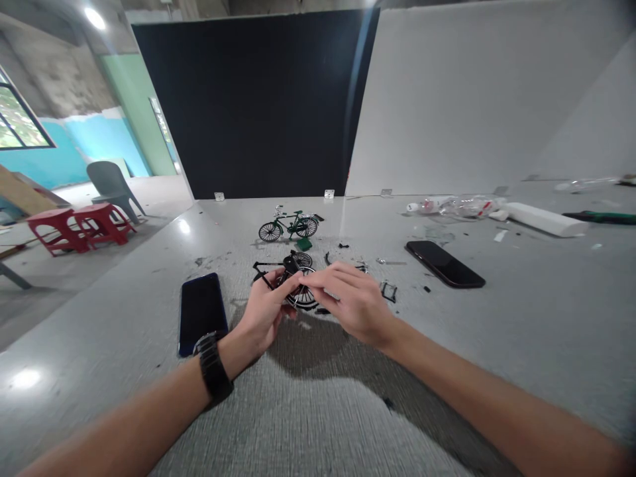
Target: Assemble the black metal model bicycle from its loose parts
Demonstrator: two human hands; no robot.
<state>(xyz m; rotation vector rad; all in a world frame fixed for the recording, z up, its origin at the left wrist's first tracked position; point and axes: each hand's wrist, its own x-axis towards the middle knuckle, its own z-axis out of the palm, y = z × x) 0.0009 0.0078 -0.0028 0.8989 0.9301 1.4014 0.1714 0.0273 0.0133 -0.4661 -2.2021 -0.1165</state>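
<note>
Between the blue-edged phone (203,313) at left and the black phone (445,264) at right, small loose parts (389,291) obstruct us; nearer us, the tabletop (318,424) lies mostly open.

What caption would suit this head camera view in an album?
Two bare hands work on a black model bicycle before a green one.

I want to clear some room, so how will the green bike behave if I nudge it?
The green bike may roll or tip, since it stands upright on thin wheels. It is probably light and rather fragile, being so slim and open in build.
</note>
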